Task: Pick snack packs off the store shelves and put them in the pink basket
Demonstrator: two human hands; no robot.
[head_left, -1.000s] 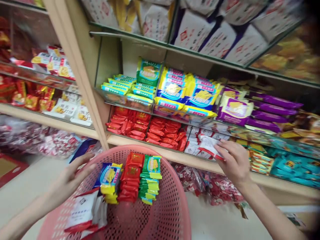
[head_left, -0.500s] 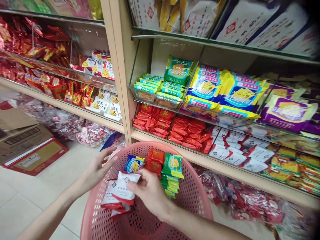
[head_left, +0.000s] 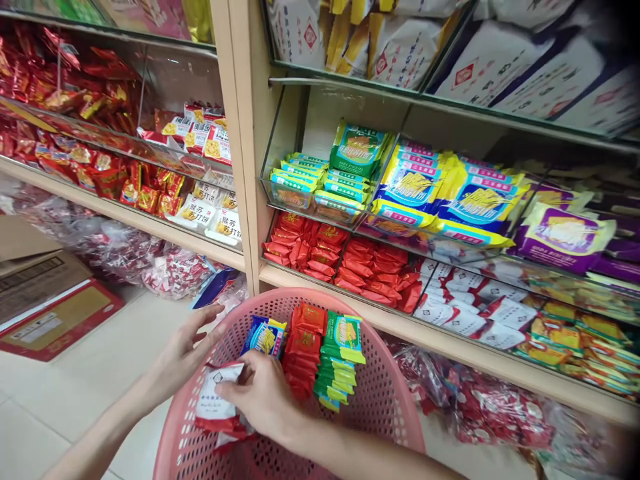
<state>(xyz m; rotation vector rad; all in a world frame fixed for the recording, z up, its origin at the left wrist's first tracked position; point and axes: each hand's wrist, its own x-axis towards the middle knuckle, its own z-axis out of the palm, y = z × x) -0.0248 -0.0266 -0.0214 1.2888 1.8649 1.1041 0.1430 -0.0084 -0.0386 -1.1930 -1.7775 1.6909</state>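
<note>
My right hand (head_left: 260, 397) is inside the pink basket (head_left: 385, 400), fingers bent and pinching the top edge of a white-and-red packet (head_left: 214, 399), thumb on the front side. The packet stands nearly upright at the left part of the basket, directly left of my fingers, w/ more white packets under it. My left hand (head_left: 183, 353) is at the basket's left rim, fingers spread and loose, holding nothing; I cannot tell if the palm touches the rim. To the right of my right hand, in the basket, stand three rows: blue-yellow packets (head_left: 265, 335), red packets (head_left: 301, 350), green packets (head_left: 340, 357), approx. side by side. Behind the basket is the shelf (head_left: 480, 353) w/ same kinds of packets.
</note>
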